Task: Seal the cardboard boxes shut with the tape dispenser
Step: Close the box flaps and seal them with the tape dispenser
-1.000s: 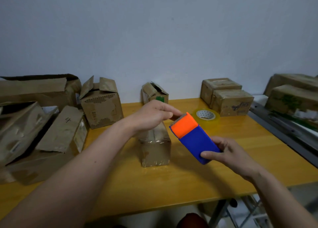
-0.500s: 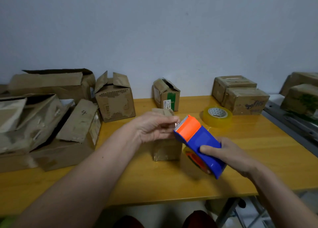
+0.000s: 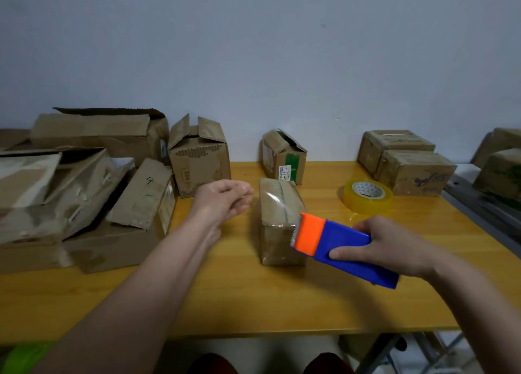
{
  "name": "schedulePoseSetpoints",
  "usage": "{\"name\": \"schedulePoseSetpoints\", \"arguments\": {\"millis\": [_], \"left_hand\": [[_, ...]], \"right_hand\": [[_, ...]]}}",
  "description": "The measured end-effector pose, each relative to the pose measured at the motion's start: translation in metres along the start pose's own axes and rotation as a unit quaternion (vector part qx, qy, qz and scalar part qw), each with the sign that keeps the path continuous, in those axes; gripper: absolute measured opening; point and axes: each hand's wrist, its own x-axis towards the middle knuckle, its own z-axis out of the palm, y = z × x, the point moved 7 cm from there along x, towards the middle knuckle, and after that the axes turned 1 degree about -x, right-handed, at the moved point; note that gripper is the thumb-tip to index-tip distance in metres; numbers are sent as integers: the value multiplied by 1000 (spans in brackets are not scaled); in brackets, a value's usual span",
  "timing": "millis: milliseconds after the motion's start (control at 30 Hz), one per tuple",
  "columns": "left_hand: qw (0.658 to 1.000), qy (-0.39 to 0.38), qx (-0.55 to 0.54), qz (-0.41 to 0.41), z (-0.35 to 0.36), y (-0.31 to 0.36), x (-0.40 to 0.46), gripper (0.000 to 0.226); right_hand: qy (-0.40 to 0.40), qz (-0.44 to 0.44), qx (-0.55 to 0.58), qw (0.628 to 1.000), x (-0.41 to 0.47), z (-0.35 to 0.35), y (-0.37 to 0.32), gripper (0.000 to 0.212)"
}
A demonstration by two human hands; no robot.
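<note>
From the head view, the right hand [image 3: 394, 246] gripped the blue and orange tape dispenser [image 3: 338, 246], just beside the small box [image 3: 277, 218] on the table [image 3: 253, 303]. The left hand [image 3: 222, 201] hung loose, holding nothing, left of that box. One tape roll [image 3: 368, 196] lay behind. The table's front had open room.

Brightness: dim and even, with a cool grey cast on the wall [image 3: 282, 49] ahead of me.
Shadows: soft, faint ones on the table [image 3: 253, 297] under my forearms.
Glare: a pale sheen on the clear tape over the small box [image 3: 277, 204], just left of my right hand [image 3: 394, 246].
Blur: my left hand [image 3: 222, 201] is slightly smeared at the fingers.
Distortion: wide-angle bending; the boxes far left of my grip lean outward.
Focus: tape dispenser [image 3: 338, 244] in my grip is sharp.
</note>
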Motion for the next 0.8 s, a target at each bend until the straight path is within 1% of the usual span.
{"name": "schedulePoseSetpoints", "arguments": {"millis": [67,167,367,467,533,600,667,800], "left_hand": [[999,15,32,18,2,-8,-3,6],[997,55,36,28,-1,-22,-6,6],[990,124,36,53,-1,-40,-19,7],[989,133,25,52,5,-50,-26,12],[989,145,13,39,8,-57,-28,10],[987,159,1,25,11,-63,-29,8],[985,169,-10,25,14,-66,-31,10],[982,181,-29,32,20,-70,-32,12]], "right_hand": [[14,13,-48,999,4,-5,1,64],[32,19,-47,998,4,-14,3,69],[-5,43,-22,999,0,-17,6,63],[-12,70,-79,994,0,-24,13,61],[-13,84,-124,989,2,-28,18,51],[-2,92,-175,980,5,-31,21,45],[20,104,-205,973,8,-37,22,46],[47,113,-178,976,11,-44,21,46]]}}
